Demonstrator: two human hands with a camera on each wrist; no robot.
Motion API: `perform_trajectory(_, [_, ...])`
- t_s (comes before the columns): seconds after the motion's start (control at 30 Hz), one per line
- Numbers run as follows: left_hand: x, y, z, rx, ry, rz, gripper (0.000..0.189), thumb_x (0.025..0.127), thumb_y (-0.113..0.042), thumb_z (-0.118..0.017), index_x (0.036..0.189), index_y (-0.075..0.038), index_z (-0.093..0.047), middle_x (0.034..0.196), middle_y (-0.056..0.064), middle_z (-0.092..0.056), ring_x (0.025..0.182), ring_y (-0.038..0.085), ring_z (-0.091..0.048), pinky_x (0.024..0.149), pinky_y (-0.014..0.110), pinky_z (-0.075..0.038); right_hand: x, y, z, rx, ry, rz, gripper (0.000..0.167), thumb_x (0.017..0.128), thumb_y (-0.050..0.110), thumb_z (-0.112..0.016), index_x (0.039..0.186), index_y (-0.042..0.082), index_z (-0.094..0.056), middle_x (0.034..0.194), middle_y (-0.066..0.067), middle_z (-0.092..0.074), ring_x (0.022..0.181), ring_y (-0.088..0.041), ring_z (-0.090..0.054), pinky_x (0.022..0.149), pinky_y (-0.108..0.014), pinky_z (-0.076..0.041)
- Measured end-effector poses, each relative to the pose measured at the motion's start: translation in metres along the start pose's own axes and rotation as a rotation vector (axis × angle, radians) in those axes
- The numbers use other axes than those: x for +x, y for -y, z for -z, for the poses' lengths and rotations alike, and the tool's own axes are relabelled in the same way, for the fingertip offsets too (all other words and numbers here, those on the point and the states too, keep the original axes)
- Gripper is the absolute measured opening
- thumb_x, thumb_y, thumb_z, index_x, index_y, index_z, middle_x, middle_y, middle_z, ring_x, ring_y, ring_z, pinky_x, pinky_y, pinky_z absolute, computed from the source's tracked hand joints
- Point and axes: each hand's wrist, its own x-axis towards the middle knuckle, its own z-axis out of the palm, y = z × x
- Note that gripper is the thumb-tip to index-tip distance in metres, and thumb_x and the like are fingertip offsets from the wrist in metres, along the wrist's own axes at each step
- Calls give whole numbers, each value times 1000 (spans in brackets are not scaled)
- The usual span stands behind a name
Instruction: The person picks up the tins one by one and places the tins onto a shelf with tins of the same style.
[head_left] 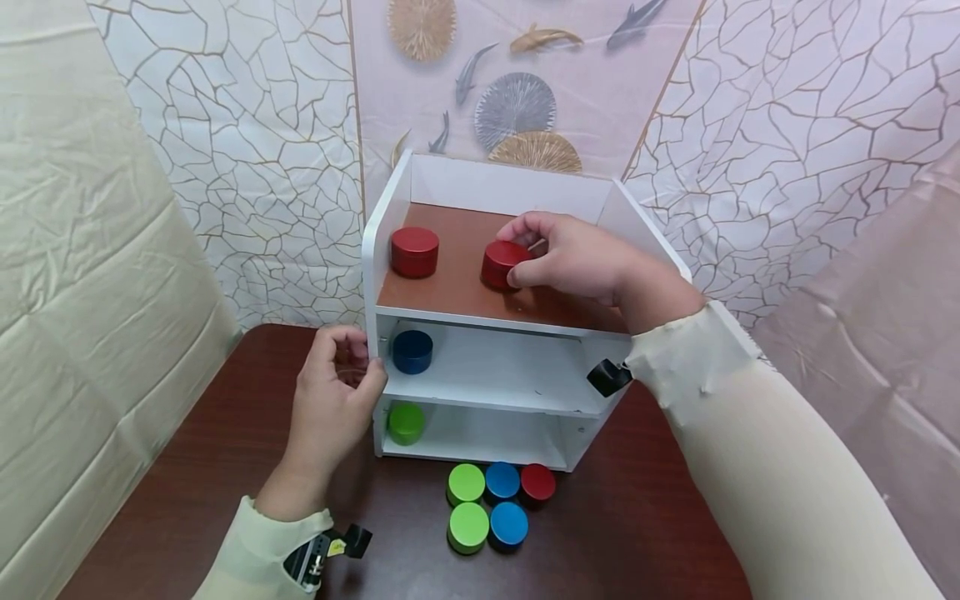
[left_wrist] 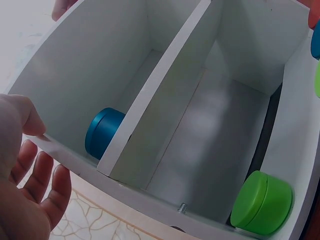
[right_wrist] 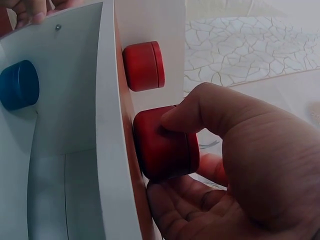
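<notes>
My right hand [head_left: 573, 258] pinches a round red tin [head_left: 503, 264] between thumb and fingers on the brown top of a white shelf unit [head_left: 487, 318]. In the right wrist view the thumb presses the side of this tin [right_wrist: 162, 150], and its base is right at the brown surface. Another red tin [head_left: 414, 252] stands to its left on the top. My left hand [head_left: 330, 408] holds the front edge of the left side panel, thumb at the edge, fingers outside. Near it, a blue tin [head_left: 412, 352] sits on the middle level and a green tin [head_left: 406, 423] on the lowest.
In front of the unit, on the dark brown table [head_left: 622, 533], stand two green tins [head_left: 467, 527], two blue tins [head_left: 508, 525] and a red tin [head_left: 537, 483], grouped closely. Patterned cloth [head_left: 262, 125] hangs behind, with plain cloth at both sides.
</notes>
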Motion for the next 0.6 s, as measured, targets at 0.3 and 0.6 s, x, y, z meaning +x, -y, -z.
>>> perform_trajectory(0.3, [0, 0, 1, -5, 0, 4, 32, 104, -7, -72, 132, -12, -57, 113, 6, -61, 99, 19, -63, 82, 20, -56, 1, 0, -2, 2, 9, 0, 55, 99, 13, -78, 149, 17, -54, 143, -12, -62, 135, -31, -58, 107, -43, -56])
perform_trajectory(0.6, [1, 0, 1, -1, 3, 2, 33, 104, -7, -72, 132, -13, -57, 113, 6, -61, 99, 19, -63, 82, 21, -56, -4, 4, -2, 48, 1, 32, 71, 98, 11, -81, 157, 17, -43, 146, -13, -58, 134, -30, -63, 105, -36, -59])
